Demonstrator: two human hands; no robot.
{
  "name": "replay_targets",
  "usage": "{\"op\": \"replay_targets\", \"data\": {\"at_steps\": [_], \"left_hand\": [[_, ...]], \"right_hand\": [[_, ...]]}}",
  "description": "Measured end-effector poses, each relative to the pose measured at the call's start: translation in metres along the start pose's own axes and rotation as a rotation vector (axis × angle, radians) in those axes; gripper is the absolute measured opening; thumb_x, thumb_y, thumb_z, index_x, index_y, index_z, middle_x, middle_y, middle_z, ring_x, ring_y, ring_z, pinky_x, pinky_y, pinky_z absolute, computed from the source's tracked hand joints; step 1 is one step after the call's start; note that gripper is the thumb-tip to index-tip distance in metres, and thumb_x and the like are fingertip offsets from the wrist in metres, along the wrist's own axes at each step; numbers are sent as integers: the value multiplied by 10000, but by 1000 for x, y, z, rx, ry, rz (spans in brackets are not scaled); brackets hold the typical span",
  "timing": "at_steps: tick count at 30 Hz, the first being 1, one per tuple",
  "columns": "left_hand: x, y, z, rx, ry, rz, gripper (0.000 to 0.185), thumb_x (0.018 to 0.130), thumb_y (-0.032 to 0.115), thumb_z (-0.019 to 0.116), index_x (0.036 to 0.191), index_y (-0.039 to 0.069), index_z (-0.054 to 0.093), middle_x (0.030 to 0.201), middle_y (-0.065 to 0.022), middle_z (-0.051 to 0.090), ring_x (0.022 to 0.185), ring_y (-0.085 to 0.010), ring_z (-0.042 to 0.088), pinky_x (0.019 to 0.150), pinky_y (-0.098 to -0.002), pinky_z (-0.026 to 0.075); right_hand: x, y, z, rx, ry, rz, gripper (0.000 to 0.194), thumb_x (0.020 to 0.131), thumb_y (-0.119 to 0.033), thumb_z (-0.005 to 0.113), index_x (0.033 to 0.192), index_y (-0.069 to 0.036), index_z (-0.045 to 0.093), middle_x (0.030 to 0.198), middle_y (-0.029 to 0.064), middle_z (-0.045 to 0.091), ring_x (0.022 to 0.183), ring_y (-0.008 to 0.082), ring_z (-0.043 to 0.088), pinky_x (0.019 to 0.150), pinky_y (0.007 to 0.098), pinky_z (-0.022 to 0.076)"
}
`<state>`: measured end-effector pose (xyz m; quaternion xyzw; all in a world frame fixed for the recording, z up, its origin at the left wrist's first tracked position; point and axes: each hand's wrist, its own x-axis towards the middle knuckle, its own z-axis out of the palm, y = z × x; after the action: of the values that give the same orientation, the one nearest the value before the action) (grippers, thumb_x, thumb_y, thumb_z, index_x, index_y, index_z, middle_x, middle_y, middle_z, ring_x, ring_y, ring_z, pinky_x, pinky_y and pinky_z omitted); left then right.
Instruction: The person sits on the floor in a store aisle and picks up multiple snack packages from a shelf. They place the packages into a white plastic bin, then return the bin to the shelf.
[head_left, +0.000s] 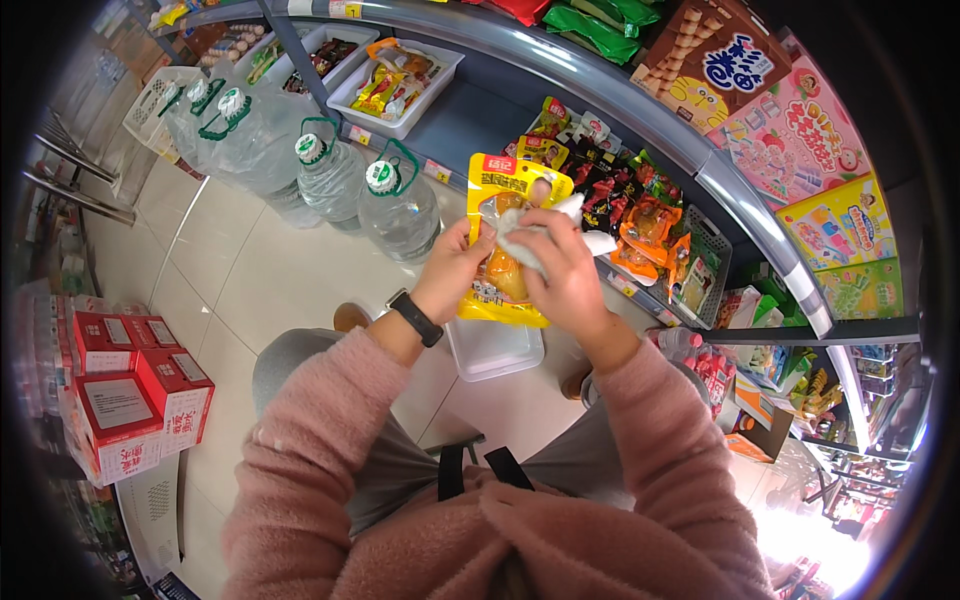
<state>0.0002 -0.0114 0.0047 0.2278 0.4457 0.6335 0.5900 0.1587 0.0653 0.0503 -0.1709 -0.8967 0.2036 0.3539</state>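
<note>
My left hand (454, 262) grips the left edge of a yellow plastic food packet (487, 300) with a clear window, held up before me. A crumpled white cloth or tissue (525, 240) is pressed on the packet's front under the fingers of my right hand (559, 262). Below the packet, a white plastic tray (499, 360) rests on the tiled floor between my feet. On the low shelf behind, a white tray (448, 75) holds similar yellow packets, and a grey perforated basket (720, 255) is filled with assorted snack packets (600, 180).
Large water bottles (397, 217) with green handles stand on the floor along the shelf (480, 112). Red and white cartons (172, 390) are stacked at the left. The shelf's curved edge (600, 97) runs above the packets. Pink-capped bottles (709, 367) stand at the right.
</note>
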Motion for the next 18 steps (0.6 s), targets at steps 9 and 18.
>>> {"op": "replay_targets", "data": {"at_steps": [9,18], "left_hand": [[1,-4,7,136,14,-19,162,1024,190,531,1145,89,569,960,18,643,784,-38,599,615,-211,482],[2,1,0,270,72,43,151,1014,151,535,1138,74,573,944,7,635,763,-41,583,592,-211,485]], "right_hand": [[3,24,0,-84,120,136,402,670,103,592,1038,-56,629,1116,132,573,1000,362,597,852,431,503],[-10,-10,12,-128,-145,-133,421,662,72,621,1067,-34,668,1098,137,589,971,344,602,837,404,517]]}}
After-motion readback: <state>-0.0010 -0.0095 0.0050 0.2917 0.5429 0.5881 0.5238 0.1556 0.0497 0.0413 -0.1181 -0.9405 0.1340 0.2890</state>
